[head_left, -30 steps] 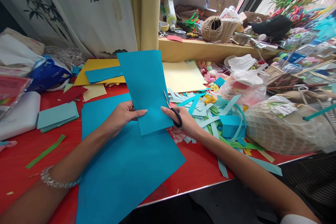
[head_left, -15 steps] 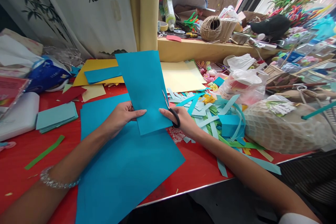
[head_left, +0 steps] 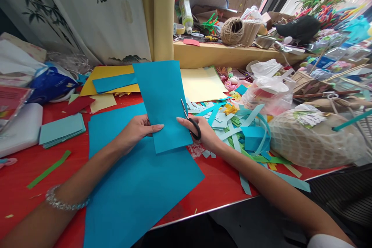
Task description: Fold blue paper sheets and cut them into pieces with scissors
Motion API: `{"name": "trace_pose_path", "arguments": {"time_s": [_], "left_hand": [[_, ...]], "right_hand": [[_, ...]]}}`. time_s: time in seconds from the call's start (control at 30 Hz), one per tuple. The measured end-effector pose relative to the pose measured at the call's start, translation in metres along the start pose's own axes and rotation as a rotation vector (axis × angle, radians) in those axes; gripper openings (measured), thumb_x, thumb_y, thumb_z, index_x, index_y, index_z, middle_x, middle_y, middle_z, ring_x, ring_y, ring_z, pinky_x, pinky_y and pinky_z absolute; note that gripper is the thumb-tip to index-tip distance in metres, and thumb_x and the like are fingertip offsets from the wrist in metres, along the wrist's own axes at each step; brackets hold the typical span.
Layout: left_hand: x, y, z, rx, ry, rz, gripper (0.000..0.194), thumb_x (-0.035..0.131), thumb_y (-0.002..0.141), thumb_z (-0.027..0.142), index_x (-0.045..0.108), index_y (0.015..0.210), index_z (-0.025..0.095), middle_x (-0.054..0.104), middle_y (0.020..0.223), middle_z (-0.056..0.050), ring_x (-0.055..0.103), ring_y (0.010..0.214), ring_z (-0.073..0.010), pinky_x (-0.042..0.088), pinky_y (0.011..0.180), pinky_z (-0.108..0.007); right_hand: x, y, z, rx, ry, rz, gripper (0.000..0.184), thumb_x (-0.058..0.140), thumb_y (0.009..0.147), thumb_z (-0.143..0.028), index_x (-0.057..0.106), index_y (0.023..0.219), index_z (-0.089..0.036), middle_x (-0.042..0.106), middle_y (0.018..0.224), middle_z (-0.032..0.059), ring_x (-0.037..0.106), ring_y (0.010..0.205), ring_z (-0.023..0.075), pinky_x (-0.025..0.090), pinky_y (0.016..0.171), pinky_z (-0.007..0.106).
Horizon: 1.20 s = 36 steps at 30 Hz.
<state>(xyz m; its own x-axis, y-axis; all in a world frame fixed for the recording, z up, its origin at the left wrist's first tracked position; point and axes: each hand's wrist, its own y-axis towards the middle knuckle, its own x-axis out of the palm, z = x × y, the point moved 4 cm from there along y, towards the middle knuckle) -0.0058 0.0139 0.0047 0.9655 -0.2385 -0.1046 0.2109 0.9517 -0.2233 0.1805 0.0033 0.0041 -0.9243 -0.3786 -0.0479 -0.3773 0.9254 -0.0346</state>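
My left hand [head_left: 136, 131] pinches the lower left edge of a folded blue sheet [head_left: 164, 100] held up over the red table [head_left: 35, 178]. My right hand [head_left: 203, 133] grips black-handled scissors [head_left: 190, 120] at the sheet's right edge, its thumb lying on the paper. The scissor blades point up along that edge, nearly closed. A large blue sheet [head_left: 136, 186] lies flat beneath both hands.
A heap of cut blue and green strips [head_left: 235, 128] lies right of my hands. Yellow sheets [head_left: 200, 83] lie behind, a stack of pale blue squares [head_left: 62, 130] to the left, a mesh-wrapped bag [head_left: 314, 139] to the right. The window ledge [head_left: 232, 56] holds twine and clutter.
The folded blue sheet has shifted slightly to the right and down with both hands. The scissors stay at its right edge.
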Motion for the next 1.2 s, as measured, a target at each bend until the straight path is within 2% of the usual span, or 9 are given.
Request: {"name": "trace_pose_path", "arguments": {"time_s": [0.3, 0.47, 0.67, 0.87, 1.03, 1.2], "left_hand": [[0.000, 0.000, 0.000, 0.010, 0.036, 0.016, 0.032, 0.078, 0.063, 0.036, 0.066, 0.087, 0.018, 0.073, 0.083, -0.004, 0.069, 0.081, -0.0230, 0.057, 0.067, -0.033], [0.004, 0.000, -0.005, -0.019, -0.003, -0.070, 0.035, 0.076, 0.066, 0.039, 0.066, 0.093, 0.019, 0.073, 0.097, -0.006, 0.069, 0.086, -0.0241, 0.058, 0.071, -0.035], [0.008, -0.001, -0.007, -0.024, -0.041, -0.122, 0.031, 0.075, 0.069, 0.036, 0.065, 0.094, 0.020, 0.072, 0.106, -0.005, 0.069, 0.089, -0.0218, 0.059, 0.072, -0.031], [0.008, -0.002, -0.008, -0.027, -0.033, -0.120, 0.037, 0.076, 0.067, 0.037, 0.066, 0.098, 0.020, 0.070, 0.110, -0.007, 0.069, 0.091, -0.0248, 0.059, 0.075, -0.036], [0.013, -0.001, -0.012, -0.053, -0.055, -0.170, 0.040, 0.077, 0.065, 0.037, 0.066, 0.100, 0.020, 0.070, 0.111, -0.008, 0.068, 0.095, -0.0262, 0.058, 0.078, -0.038], [0.013, -0.002, -0.013, -0.073, -0.076, -0.151, 0.043, 0.078, 0.064, 0.035, 0.065, 0.102, 0.018, 0.070, 0.111, -0.009, 0.068, 0.096, -0.0268, 0.057, 0.081, -0.041]], "right_hand": [[0.000, 0.002, 0.005, -0.029, 0.017, -0.026, 0.047, 0.062, 0.078, -0.055, 0.038, 0.057, -0.020, 0.031, 0.052, -0.0062, 0.028, 0.044, 0.0064, 0.021, 0.043, 0.026], [0.000, 0.001, 0.004, 0.013, 0.051, 0.005, 0.046, 0.062, 0.077, -0.057, 0.040, 0.060, -0.021, 0.031, 0.051, -0.0071, 0.027, 0.041, 0.0060, 0.021, 0.040, 0.025], [-0.002, 0.001, 0.005, -0.001, 0.048, 0.003, 0.042, 0.062, 0.077, -0.056, 0.046, 0.065, -0.020, 0.036, 0.054, -0.0055, 0.033, 0.044, 0.0067, 0.025, 0.040, 0.024], [-0.003, 0.002, 0.005, -0.012, 0.034, 0.019, 0.042, 0.063, 0.075, -0.058, 0.051, 0.067, -0.019, 0.042, 0.059, -0.0037, 0.036, 0.047, 0.0071, 0.030, 0.042, 0.024], [-0.003, 0.001, 0.003, 0.002, 0.069, 0.041, 0.042, 0.064, 0.073, -0.059, 0.056, 0.071, -0.018, 0.049, 0.062, -0.0017, 0.041, 0.049, 0.0080, 0.034, 0.043, 0.023], [-0.003, 0.001, 0.003, -0.004, 0.066, 0.028, 0.039, 0.066, 0.074, -0.055, 0.058, 0.073, -0.017, 0.053, 0.066, 0.0001, 0.045, 0.052, 0.0083, 0.036, 0.044, 0.023]]}}
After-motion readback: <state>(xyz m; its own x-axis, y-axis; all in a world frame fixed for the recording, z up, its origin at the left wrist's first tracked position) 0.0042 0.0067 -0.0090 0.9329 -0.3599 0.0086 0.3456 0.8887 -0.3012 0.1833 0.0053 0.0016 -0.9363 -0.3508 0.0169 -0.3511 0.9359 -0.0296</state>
